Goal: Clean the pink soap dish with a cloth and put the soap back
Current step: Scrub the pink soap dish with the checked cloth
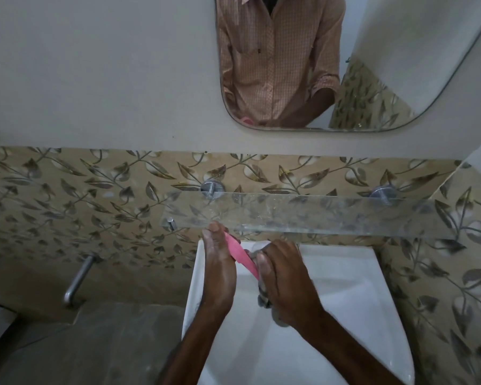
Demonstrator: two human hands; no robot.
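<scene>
Both: left hand (220,270) grips dish (243,258), right hand (286,284) cloth (263,297).

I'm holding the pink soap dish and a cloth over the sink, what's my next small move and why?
Probably wipe the cloth along the pink soap dish: your left hand holds it tilted over the white sink, your right hand grips the cloth against it, and no soap is in view, so putting it back seems premature.

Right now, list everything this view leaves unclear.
Head view:
- pink soap dish: only one edge shows between left hand and right hand.
- cloth: mostly bunched under the right hand.
- soap: nowhere in sight.
- sink: front cut off by bottom edge.
</scene>
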